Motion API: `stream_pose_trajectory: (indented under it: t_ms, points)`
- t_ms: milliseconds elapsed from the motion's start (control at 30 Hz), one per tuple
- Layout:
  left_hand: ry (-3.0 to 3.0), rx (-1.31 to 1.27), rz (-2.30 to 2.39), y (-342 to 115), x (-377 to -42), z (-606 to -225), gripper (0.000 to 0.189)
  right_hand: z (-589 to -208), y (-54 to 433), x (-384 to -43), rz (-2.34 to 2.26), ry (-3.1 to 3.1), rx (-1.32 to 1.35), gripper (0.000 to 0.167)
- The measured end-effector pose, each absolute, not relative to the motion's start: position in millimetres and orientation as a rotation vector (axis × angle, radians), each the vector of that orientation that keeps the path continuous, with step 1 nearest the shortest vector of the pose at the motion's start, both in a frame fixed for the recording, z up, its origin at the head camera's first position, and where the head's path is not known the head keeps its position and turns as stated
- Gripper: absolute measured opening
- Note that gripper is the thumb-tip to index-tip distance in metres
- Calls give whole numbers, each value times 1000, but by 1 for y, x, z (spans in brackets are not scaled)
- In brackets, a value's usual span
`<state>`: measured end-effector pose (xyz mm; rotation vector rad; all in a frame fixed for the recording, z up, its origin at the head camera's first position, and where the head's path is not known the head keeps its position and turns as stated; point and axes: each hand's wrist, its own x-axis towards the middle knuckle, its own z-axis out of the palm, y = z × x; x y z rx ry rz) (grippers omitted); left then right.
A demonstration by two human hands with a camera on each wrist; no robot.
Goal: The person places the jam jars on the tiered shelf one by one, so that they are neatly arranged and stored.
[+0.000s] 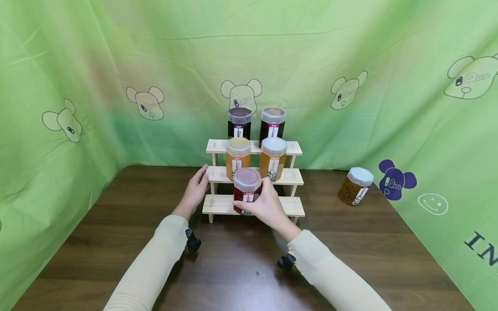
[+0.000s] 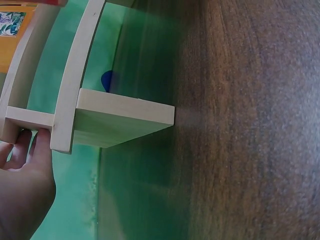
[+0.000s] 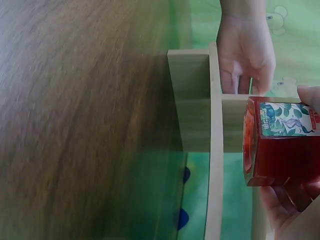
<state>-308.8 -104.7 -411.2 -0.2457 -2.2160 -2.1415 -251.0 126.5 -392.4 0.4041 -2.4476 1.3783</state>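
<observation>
My right hand (image 1: 267, 206) grips a jar of dark red contents (image 1: 247, 194) with a pink-tinted lid, thumb across its front and fingers behind. The jar is upright in front of the bottom step of a three-step wooden display rack (image 1: 218, 204); in the right wrist view a gap shows between the jar's base (image 3: 249, 142) and that step (image 3: 215, 125). My left hand (image 1: 196, 190) is at the rack's left end, fairly straight fingers touching the side by the middle step. In the left wrist view its fingertips meet the wooden side piece (image 2: 30, 118).
Two amber jars (image 1: 238, 160) (image 1: 273, 162) stand on the middle step, and two dark jars (image 1: 239, 125) (image 1: 272, 125) on the top step. A brown speckled jar (image 1: 355, 186) with a white lid stands far right on the wooden table (image 1: 155, 194). Green printed cloth (image 1: 186, 56) hangs behind.
</observation>
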Motion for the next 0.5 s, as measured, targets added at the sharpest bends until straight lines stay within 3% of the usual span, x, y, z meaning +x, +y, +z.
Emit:
stream_pose_trajectory:
  t_ms: [367,500]
  points:
    - [-2199,-254,-2144,-105,-308,-412,50,-405,112,-256,1417,-2412,461,91]
    - [-2190,-259,-2148,-104,-307,-412,50,-409,109,-257,1389,-2421,438,88]
